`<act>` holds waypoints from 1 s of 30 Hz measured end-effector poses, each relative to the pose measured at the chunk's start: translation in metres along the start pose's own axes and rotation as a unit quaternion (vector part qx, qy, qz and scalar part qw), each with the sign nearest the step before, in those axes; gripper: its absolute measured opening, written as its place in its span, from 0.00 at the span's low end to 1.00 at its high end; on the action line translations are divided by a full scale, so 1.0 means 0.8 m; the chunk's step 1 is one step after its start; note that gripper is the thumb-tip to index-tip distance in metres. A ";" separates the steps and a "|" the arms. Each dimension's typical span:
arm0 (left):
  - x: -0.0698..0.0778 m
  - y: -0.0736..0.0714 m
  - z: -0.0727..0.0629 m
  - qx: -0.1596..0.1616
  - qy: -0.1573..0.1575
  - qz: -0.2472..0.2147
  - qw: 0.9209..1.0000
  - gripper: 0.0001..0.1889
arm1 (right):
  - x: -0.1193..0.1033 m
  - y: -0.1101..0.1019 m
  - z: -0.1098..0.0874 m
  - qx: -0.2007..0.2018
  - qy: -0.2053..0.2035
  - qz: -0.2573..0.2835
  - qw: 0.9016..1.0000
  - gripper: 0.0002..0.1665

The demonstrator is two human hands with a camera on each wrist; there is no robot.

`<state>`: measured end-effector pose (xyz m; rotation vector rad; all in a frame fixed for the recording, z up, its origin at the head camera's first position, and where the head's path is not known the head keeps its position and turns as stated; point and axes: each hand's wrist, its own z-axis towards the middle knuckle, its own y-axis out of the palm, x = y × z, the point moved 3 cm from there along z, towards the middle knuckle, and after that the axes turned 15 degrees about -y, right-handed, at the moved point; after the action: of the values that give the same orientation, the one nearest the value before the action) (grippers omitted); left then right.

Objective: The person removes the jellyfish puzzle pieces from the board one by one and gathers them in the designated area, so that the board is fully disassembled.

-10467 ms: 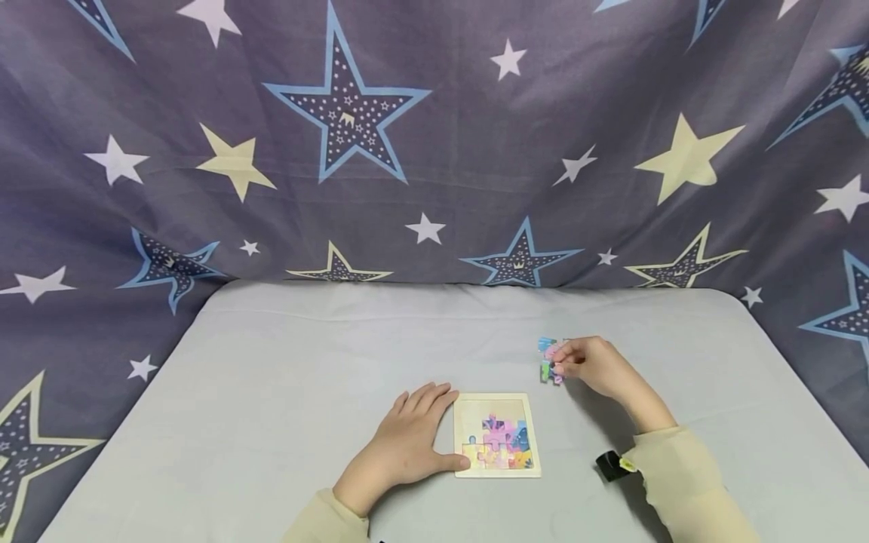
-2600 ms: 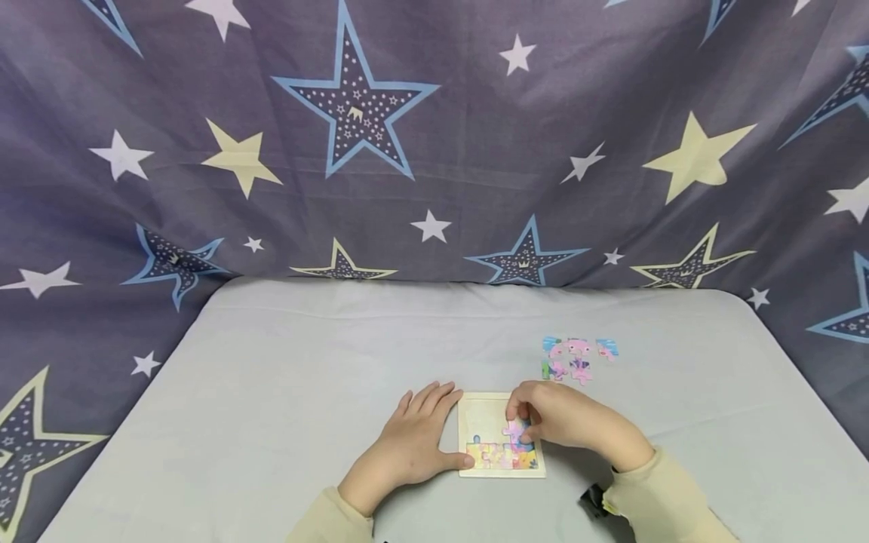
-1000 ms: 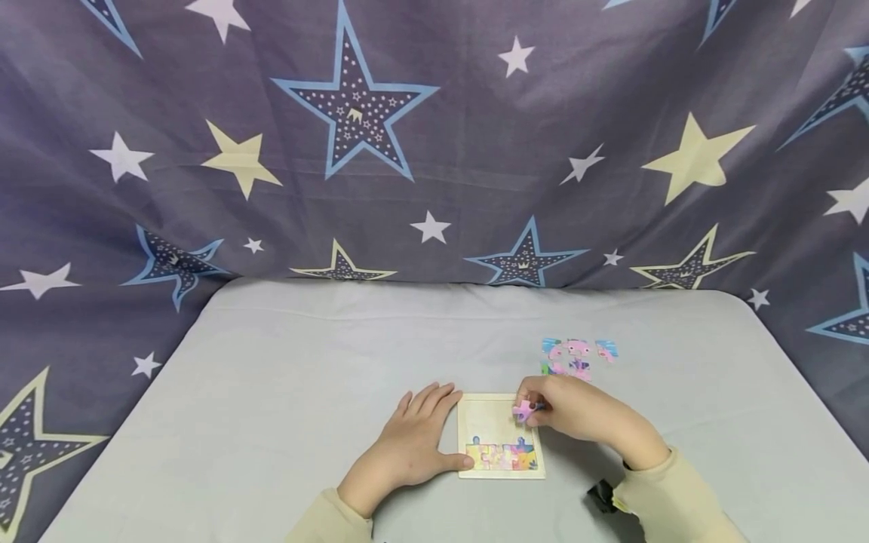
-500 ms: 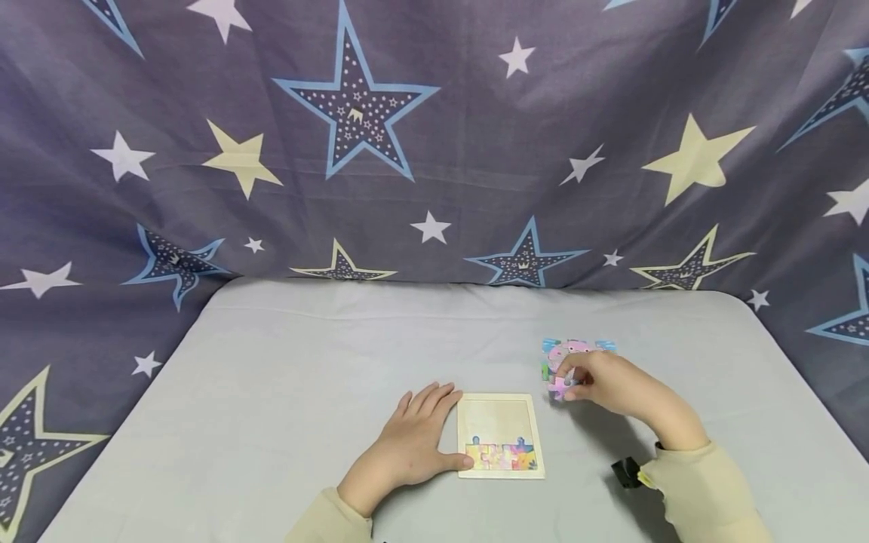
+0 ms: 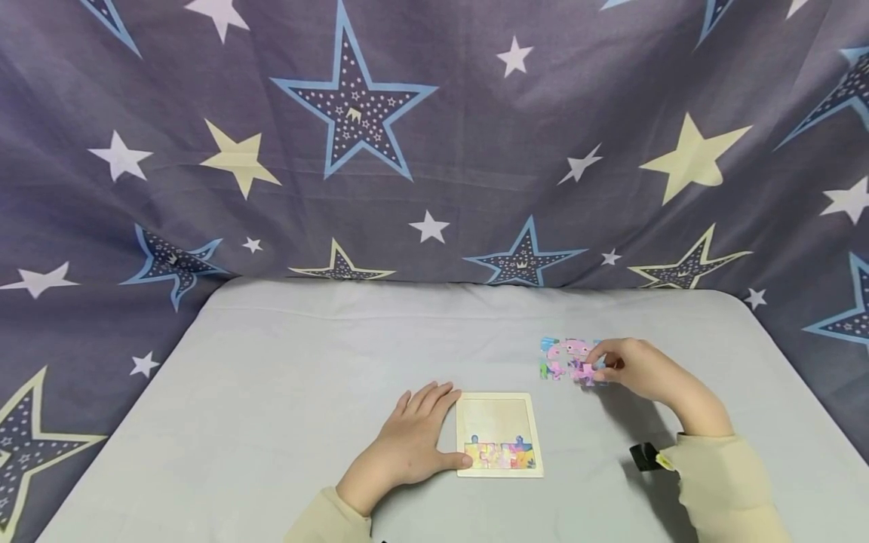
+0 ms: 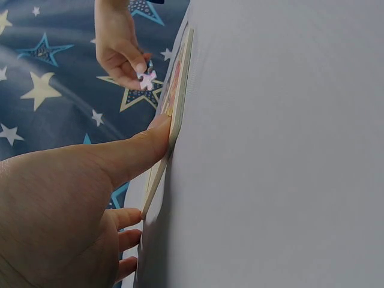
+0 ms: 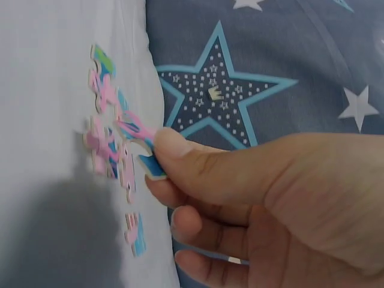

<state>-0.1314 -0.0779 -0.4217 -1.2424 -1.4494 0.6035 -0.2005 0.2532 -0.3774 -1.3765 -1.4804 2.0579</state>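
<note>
My left hand [image 5: 410,441] lies at the left side of a shallow wooden puzzle tray [image 5: 538,452], its thumb on the tray's lower-left corner and its fingers spread along the edge. A row of joined jigsaw pieces [image 5: 498,456] fills the tray's near end; the bare wooden base shows beyond it. My right hand [image 5: 641,369] pinches a pink and blue jigsaw piece [image 7: 151,166] between thumb and forefinger, close over the loose pieces [image 5: 554,351] to the right of the tray. The right fingers partly hide those pieces.
The puzzle stands on a table covered with pale grey cloth [image 5: 305,377]. A dark curtain with stars [image 5: 434,166] rises along the table's far edge. Near the right sleeve hangs a black wrist camera [image 5: 645,457].
The right hand has lifted the pink and blue jigsaw piece out of the tray and carried it right and away, over to the loose pieces. My left hand has stayed at the tray.
</note>
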 end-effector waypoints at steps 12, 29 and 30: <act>0.000 -0.001 -0.001 -0.003 -0.001 -0.006 1.000 0.50 | 0.027 -0.004 -0.009 0.025 0.028 0.016 0.999 0.04; 0.002 -0.002 -0.002 -0.001 -0.001 -0.006 1.000 0.50 | 0.052 0.000 -0.015 0.040 0.045 -0.001 0.998 0.04; 0.002 -0.002 -0.002 -0.001 0.000 -0.006 1.000 0.50 | 0.053 0.001 -0.015 0.039 0.049 -0.003 0.998 0.04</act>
<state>-0.1302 -0.0776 -0.4191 -1.2337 -1.4565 0.5948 -0.2129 0.2880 -0.4016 -1.4207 -1.3485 1.9920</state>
